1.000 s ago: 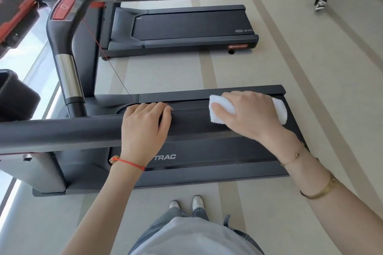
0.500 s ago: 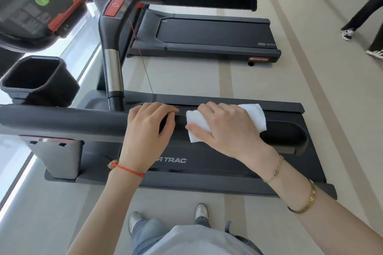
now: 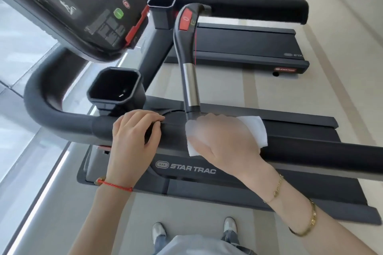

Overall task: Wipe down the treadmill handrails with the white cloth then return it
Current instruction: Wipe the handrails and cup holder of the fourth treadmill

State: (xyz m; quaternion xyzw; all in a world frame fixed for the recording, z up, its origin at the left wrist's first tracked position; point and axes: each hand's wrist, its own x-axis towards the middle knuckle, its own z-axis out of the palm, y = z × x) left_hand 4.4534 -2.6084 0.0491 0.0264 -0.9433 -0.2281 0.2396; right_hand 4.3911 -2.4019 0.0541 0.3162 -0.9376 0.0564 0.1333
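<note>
Head view: the wiping step is in hand. The cloth [image 3: 251,130] is pressed onto the handrail [image 3: 310,152] at mid-frame by the right hand [image 3: 223,143], whose fingers are curled over the cloth and round the rail; the hand is blurred, so the exact hold cannot be told. The left hand [image 3: 134,141] is laid over the same rail just to the left, fingers bent round it, with nothing else held. The rail to the right of the cloth and the bend at the left appear yet to be covered, so a slide along the bar is judged to be called for next. The left hand lies in the way of a leftward pass. The centre bar [image 3: 189,80] meets the rail just above the cloth; a cup holder [image 3: 116,89] and the console [image 3: 83,6] are seen at upper left.
</note>
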